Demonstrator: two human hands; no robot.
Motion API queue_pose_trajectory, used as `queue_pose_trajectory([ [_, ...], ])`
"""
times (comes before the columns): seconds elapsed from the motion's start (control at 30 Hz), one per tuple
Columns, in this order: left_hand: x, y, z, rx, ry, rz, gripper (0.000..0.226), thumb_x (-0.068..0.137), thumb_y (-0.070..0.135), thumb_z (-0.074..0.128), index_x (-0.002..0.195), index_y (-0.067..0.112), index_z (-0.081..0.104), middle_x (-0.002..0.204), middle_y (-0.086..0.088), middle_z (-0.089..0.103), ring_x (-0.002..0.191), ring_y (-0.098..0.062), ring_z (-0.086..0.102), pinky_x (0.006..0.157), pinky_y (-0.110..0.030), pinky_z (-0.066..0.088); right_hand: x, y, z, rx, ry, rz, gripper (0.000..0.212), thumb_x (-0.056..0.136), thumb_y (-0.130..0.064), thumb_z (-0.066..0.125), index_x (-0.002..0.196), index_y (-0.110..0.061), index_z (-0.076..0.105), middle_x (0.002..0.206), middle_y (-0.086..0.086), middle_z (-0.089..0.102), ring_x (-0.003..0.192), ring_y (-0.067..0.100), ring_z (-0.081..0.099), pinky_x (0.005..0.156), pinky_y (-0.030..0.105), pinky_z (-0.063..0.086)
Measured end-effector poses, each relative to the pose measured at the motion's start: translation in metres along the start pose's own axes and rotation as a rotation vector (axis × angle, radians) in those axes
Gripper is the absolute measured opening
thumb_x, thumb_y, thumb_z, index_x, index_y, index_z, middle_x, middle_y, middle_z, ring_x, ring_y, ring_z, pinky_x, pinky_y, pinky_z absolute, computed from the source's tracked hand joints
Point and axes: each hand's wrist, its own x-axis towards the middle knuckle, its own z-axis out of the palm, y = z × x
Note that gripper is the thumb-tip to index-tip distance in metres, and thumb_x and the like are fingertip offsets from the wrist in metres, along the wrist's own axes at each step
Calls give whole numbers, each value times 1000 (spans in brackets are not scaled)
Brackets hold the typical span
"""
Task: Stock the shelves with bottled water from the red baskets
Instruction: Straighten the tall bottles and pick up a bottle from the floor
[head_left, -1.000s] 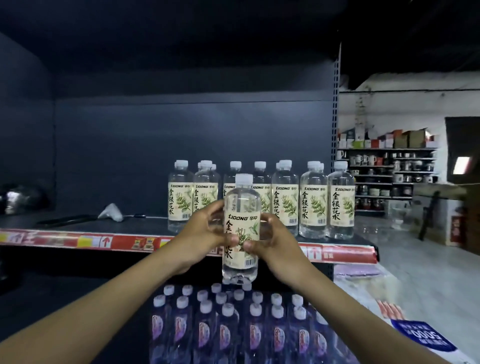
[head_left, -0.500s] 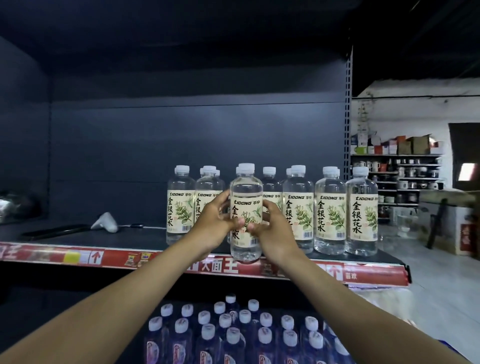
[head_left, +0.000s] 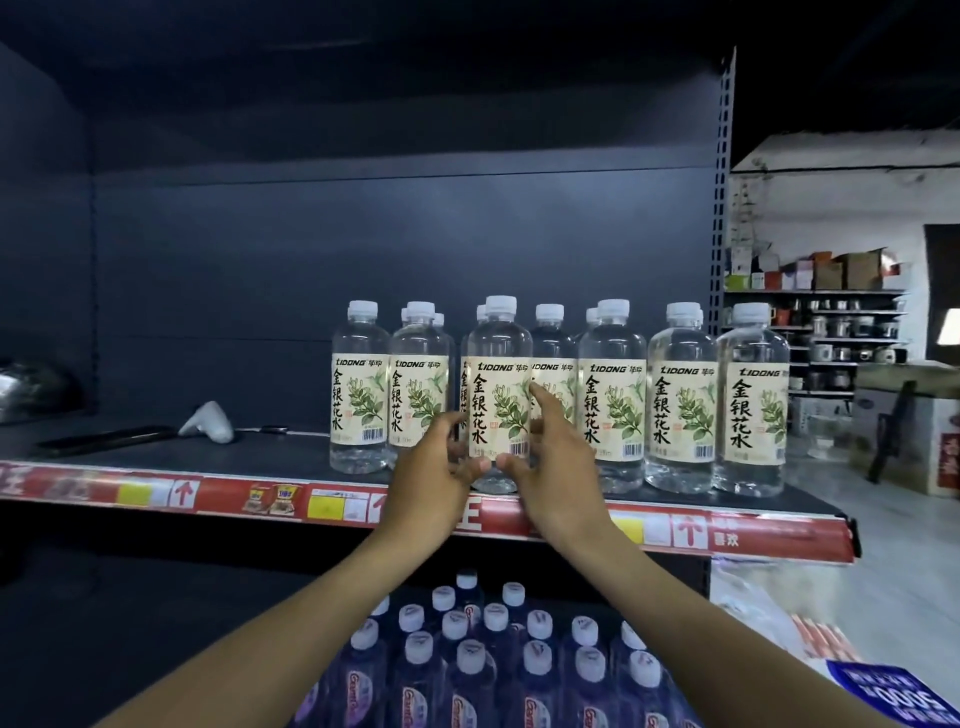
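A clear water bottle with a white cap and a cream leaf label stands on the dark shelf, at its front edge. It is in front of a row of matching bottles. My left hand curls around the bottle's lower left side, thumb at the base. On the bottle's right, my right hand has its fingers spread and straightened, the forefinger raised along the label edge and the thumb near the base. No red basket is in view.
The shelf left of the bottles holds a white hand tool and a dark flat object. Purple-labelled bottles fill the shelf below. A perforated upright ends the unit at the right; beyond it are a box and shelves of pots.
Both hands carried the bottle up from below shelf level and stood it on the front edge. My right hand's fingers have since spread away from it.
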Motion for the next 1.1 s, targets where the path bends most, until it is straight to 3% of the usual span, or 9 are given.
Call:
queue_pose_trajectory([
  [0.13, -3, -2, 4, 95, 34, 30, 47, 93, 24, 64, 137, 23, 47, 106, 8, 68, 87, -3, 60, 72, -20, 42, 1, 0, 3, -31, -31, 17, 92, 84, -9, 75, 154, -30, 19, 116, 11, 63, 106, 23, 60, 93, 33, 50],
  [0.27, -3, -3, 7, 134, 82, 44, 47, 93, 24, 64, 138, 22, 50, 87, 19, 59, 74, 9, 52, 65, -14, 39, 3, 5, 8, -68, -16, 39, 83, 87, -12, 73, 152, -29, 24, 97, 3, 63, 86, 15, 60, 83, 31, 53],
  [0.5, 1, -9, 9, 275, 178, 23, 36, 93, 24, 65, 129, 17, 62, 97, -1, 75, 84, -16, 69, 77, -35, 57, 5, 3, 22, -190, -1, 49, 85, 91, -13, 67, 151, -34, 11, 98, 6, 61, 89, 24, 63, 85, 43, 54],
  [0.63, 2, -9, 11, 302, 216, 4, 30, 92, 25, 67, 121, 15, 68, 97, -5, 75, 87, -22, 70, 78, -37, 57, 5, 3, 27, -199, 5, 50, 83, 93, -12, 64, 154, -32, 12, 101, 8, 62, 85, 21, 63, 78, 38, 55],
  [0.83, -1, -13, 13, 334, 200, 22, 33, 94, 27, 64, 125, 16, 65, 95, -3, 75, 84, -20, 70, 76, -36, 58, 4, 7, 32, -203, 9, 51, 75, 94, -16, 63, 153, -28, 18, 103, 8, 63, 81, 18, 62, 68, 29, 48],
  [0.93, -4, -12, 9, 308, 128, 21, 38, 95, 27, 61, 131, 14, 59, 98, -1, 72, 80, -14, 64, 75, -29, 53, 2, 6, 32, -166, -13, 87, 69, 95, -15, 63, 151, -22, 23, 115, 10, 62, 93, 22, 63, 73, 29, 48],
  [1.0, -15, -6, 4, 319, 71, 75, 41, 99, 26, 55, 138, 15, 53, 113, -3, 69, 83, -10, 61, 75, -24, 49, -4, 0, 30, -128, -4, 103, 70, 94, -15, 64, 151, -15, 23, 128, 12, 56, 106, 24, 60, 82, 31, 50],
  [1.1, -51, -1, -4, 361, 23, 151, 47, 103, 24, 42, 149, 18, 37, 144, -1, 51, 120, -15, 54, 96, -30, 47, -34, -15, 34, -179, -18, 56, 68, 97, -14, 56, 152, -15, 17, 146, 12, 34, 126, 26, 47, 100, 39, 47],
])
